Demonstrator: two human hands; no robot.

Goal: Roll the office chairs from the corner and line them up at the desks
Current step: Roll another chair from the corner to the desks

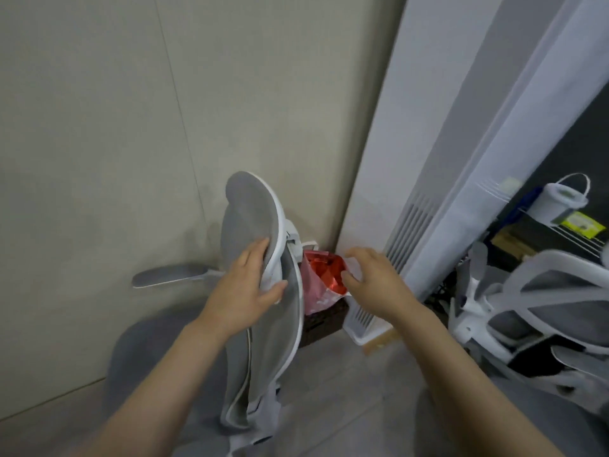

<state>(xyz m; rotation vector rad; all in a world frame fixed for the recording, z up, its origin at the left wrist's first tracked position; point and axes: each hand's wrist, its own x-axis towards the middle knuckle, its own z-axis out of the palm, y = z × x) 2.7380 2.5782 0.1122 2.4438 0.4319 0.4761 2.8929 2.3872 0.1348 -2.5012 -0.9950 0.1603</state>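
Note:
A grey mesh office chair (290, 318) with a white frame stands in the corner, seen edge-on from behind, its headrest (253, 209) at the top and one armrest (171, 275) sticking out to the left. My left hand (247, 285) grips the chair's back just below the headrest, fingers wrapped round the white rim. My right hand (372, 278) hovers to the right of the backrest with fingers spread, holding nothing. A second grey and white office chair (534, 308) sits at the right edge, blurred.
A beige wall is on the left. A tall white tower appliance (428, 192) stands in the corner, with a red and pink bag (323, 278) on a dark basket (326, 321) beside it. A wire shelf with a white bucket (563, 199) is far right.

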